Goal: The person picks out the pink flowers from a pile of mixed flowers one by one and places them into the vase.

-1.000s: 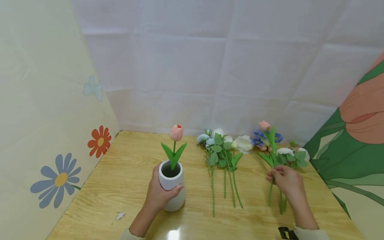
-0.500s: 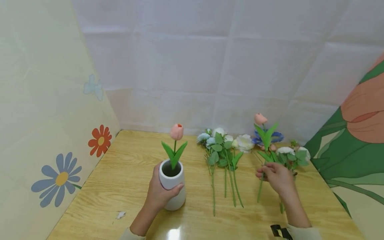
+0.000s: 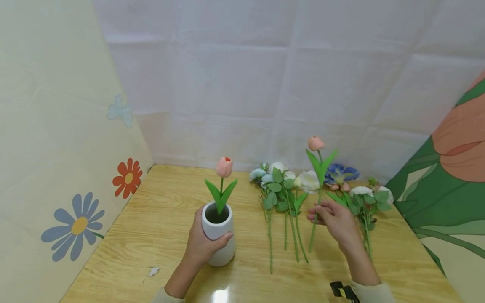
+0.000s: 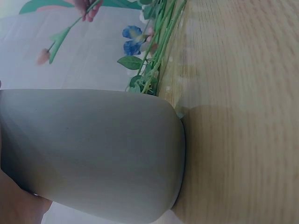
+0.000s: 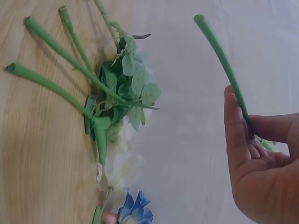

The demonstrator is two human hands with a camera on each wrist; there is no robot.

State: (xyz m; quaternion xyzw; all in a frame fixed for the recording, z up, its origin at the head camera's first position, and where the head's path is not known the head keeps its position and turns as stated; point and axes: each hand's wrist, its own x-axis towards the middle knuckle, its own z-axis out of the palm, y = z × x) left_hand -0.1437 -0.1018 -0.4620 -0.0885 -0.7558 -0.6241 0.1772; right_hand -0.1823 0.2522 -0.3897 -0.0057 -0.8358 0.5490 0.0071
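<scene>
My left hand [image 3: 204,242] grips a white vase [image 3: 222,252] that stands upright on the table; its side fills much of the left wrist view as a grey-looking vase [image 4: 93,149]. One pink tulip [image 3: 224,167] with green leaves rises from the vase's mouth. To the right, my right hand [image 3: 337,221] pinches the green stem of a second pink tulip [image 3: 315,143], held up nearly upright with the bloom on top. In the right wrist view, the stem [image 5: 219,53] passes between thumb and fingers of the right hand [image 5: 261,158].
Between the hands lie white and pale-blue flowers [image 3: 274,185] with their stems toward me. A blue flower [image 3: 341,173] and a bunch with white blooms [image 3: 361,191] lie at the right. A white scrap [image 3: 153,272] is on the table [image 3: 125,235] at front left.
My right hand has lifted the second tulip off the right-hand bunch and moved it left and up. The left hand and the vase have stayed in place.
</scene>
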